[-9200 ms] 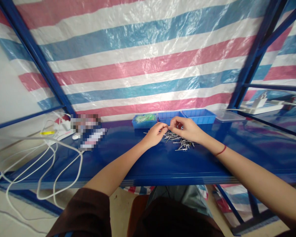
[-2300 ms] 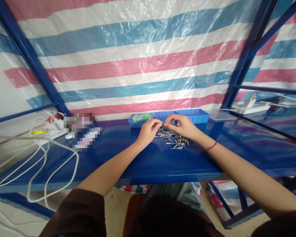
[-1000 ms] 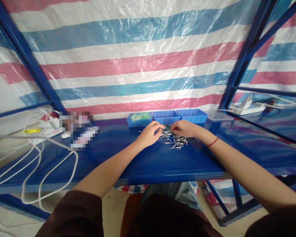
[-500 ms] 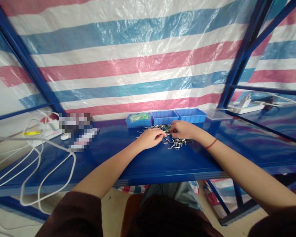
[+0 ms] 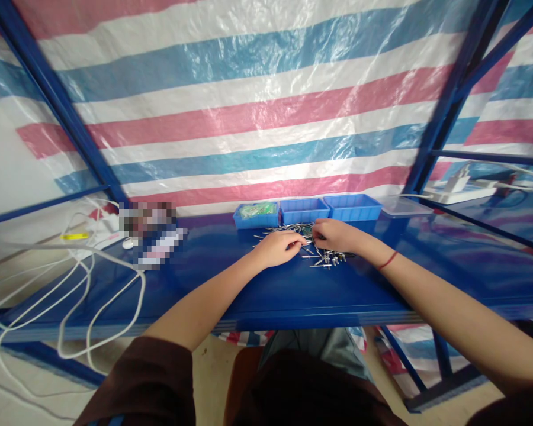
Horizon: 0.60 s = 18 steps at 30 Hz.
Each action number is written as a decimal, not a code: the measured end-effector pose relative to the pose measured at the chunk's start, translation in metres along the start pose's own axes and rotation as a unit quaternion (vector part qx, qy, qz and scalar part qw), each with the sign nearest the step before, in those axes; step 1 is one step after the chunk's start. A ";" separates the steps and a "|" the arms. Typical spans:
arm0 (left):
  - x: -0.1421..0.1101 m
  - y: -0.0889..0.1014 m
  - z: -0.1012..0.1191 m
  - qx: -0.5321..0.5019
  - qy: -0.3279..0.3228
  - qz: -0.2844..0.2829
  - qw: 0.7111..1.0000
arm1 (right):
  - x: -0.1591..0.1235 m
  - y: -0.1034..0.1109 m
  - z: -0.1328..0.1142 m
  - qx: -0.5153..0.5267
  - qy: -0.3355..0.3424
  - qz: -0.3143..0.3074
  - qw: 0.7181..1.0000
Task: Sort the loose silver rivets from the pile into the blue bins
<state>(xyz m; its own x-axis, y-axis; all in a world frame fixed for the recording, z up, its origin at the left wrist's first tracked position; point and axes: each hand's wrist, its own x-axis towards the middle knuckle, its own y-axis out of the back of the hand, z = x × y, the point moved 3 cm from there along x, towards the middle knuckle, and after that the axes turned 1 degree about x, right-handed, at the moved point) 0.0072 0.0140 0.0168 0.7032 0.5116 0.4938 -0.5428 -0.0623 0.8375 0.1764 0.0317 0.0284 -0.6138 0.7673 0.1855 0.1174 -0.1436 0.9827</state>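
Note:
A loose pile of slim silver rivets lies on the blue table, spread in front of and between my hands. My left hand rests at the left of the pile, fingers curled and thumb close to the index finger. Over the pile's right side, my right hand points down with its fingers pinched together. What either hand holds is too small or hidden to make out. Just behind the pile stands a blue bin with clear green-tinted plastic bags in it. Some rivets are covered by my hands.
Two more blue bins, a middle one and a right one, stand in the same row. A clear plastic lid lies right of them. White cables hang over the table's left end. Blue posts frame a striped sheet behind.
The view has turned slightly left, so everything sits a little further right. Both hands stay at the pile with only slight finger movement.

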 end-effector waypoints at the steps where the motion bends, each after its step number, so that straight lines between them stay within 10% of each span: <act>1: 0.000 0.000 0.000 0.000 -0.001 -0.001 1.000 | 0.000 0.000 -0.001 0.002 -0.001 -0.002 1.000; 18: -0.001 -0.001 -0.002 0.006 -0.003 -0.008 1.000 | 0.003 -0.002 0.003 0.044 -0.033 -0.040 0.998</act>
<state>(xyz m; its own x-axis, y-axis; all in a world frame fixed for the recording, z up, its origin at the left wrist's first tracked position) 0.0069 0.0152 0.0149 0.7143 0.5068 0.4826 -0.5264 -0.0655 0.8477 0.1765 0.0356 0.0268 -0.5715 0.8140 0.1039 0.1399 -0.0281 0.9898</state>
